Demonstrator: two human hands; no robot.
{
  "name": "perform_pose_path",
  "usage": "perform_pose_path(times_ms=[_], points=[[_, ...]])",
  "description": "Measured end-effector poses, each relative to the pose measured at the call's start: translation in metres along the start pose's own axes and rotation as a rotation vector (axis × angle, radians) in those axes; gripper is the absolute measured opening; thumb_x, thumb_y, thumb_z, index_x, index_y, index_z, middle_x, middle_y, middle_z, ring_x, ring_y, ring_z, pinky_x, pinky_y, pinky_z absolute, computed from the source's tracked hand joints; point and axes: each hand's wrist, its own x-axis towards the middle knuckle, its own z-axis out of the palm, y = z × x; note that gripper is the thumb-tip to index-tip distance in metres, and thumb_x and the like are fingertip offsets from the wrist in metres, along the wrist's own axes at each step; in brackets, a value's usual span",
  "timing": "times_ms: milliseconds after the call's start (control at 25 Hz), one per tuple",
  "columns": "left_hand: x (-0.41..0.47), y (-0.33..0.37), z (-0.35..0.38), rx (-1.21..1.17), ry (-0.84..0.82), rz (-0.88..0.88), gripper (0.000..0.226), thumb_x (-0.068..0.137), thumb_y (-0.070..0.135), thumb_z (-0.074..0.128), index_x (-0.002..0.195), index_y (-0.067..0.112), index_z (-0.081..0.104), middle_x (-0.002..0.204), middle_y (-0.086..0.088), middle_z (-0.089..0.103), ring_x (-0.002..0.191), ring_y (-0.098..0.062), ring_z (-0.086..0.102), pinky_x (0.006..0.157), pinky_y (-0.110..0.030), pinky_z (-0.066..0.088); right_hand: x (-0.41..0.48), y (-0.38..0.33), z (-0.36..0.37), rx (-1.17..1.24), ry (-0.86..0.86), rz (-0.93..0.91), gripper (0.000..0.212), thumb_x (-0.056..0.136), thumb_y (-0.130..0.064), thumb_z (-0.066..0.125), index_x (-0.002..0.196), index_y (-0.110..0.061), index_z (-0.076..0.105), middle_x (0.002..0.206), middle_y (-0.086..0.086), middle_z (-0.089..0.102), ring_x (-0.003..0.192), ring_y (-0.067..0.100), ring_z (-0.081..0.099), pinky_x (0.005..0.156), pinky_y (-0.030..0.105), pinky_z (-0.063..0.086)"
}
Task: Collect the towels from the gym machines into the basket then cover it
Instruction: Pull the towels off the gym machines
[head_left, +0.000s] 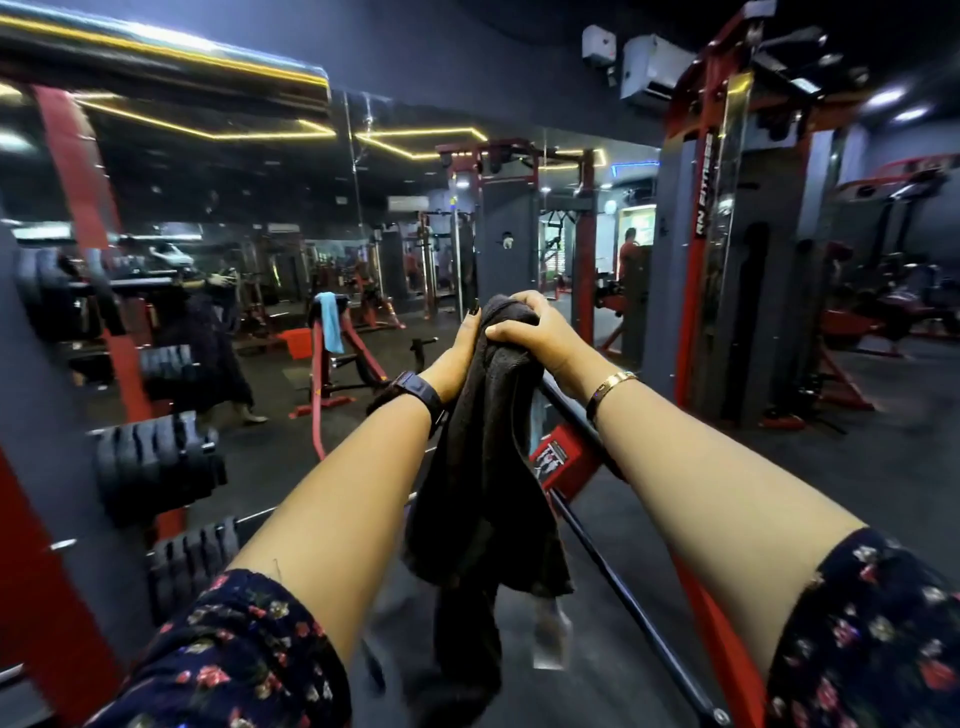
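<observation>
A dark brown towel (485, 467) hangs in long folds from my two raised hands, in the middle of the view. My left hand (460, 348) grips its upper left edge and my right hand (524, 325) is closed over its bunched top. The towel's lower end dangles over a slanted black bar (613, 566) of a red gym machine. A light blue towel (330, 322) is draped over a red machine further back on the left. An orange-red container (297, 343) stands on the floor beside that machine. I cannot tell whether it is the basket.
A rack of black dumbbells (156, 462) stands close on my left, against a big wall mirror. A tall red and grey cable machine (727, 249) rises on the right. More red machines stand at the far right, and dark floor lies between the machines.
</observation>
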Motion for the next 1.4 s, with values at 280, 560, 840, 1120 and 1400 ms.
perform_pose_path(times_ms=[280, 560, 840, 1120, 1400], points=[[0.064, -0.028, 0.060, 0.046, -0.031, 0.048, 0.075, 0.079, 0.073, 0.039, 0.124, 0.018, 0.059, 0.131, -0.011, 0.059, 0.122, -0.025, 0.055, 0.109, -0.042, 0.041, 0.029, 0.065, -0.064, 0.030, 0.068, 0.049, 0.067, 0.065, -0.030, 0.075, 0.120, -0.009, 0.044, 0.106, 0.008, 0.059, 0.104, 0.023, 0.061, 0.092, 0.038, 0.052], [0.153, -0.044, 0.138, -0.370, -0.091, 0.003, 0.046, 0.099, 0.040, 0.034, 0.125, 0.006, 0.050, 0.102, -0.008, 0.063, 0.089, -0.014, 0.062, 0.080, -0.023, 0.052, 0.092, 0.124, -0.141, 0.084, 0.103, 0.031, 0.033, 0.089, -0.025, 0.065, 0.115, -0.009, 0.052, 0.109, 0.011, 0.060, 0.107, 0.024, 0.060, 0.095, 0.038, 0.050], [0.223, -0.076, 0.186, -0.284, -0.034, 0.055, 0.043, 0.090, 0.023, 0.058, 0.130, 0.010, 0.049, 0.124, -0.022, 0.059, 0.117, -0.033, 0.057, 0.101, -0.041, 0.046, 0.144, 0.183, -0.189, 0.142, 0.086, 0.136, 0.027, 0.095, -0.035, 0.054, 0.110, -0.012, 0.055, 0.099, 0.004, 0.063, 0.096, 0.017, 0.061, 0.089, 0.033, 0.051], [0.312, -0.112, 0.177, -0.144, 0.015, 0.028, 0.066, 0.057, 0.049, 0.073, 0.113, 0.019, 0.059, 0.119, -0.015, 0.065, 0.113, -0.027, 0.061, 0.102, -0.041, 0.047, 0.212, 0.248, -0.203, 0.154, 0.077, 0.181, 0.031, 0.095, -0.036, 0.054, 0.112, -0.010, 0.057, 0.101, 0.006, 0.065, 0.095, 0.017, 0.062, 0.088, 0.032, 0.052], [0.440, -0.171, 0.136, -0.020, 0.160, 0.018, 0.058, 0.062, 0.044, 0.069, 0.112, 0.016, 0.061, 0.110, -0.004, 0.066, 0.106, -0.018, 0.060, 0.089, -0.028, 0.045, 0.322, 0.334, -0.218, -0.094, 0.132, 0.155, 0.025, 0.098, -0.035, 0.047, 0.097, -0.014, 0.061, 0.094, -0.001, 0.059, 0.087, 0.010, 0.054, 0.078, 0.023, 0.045]])
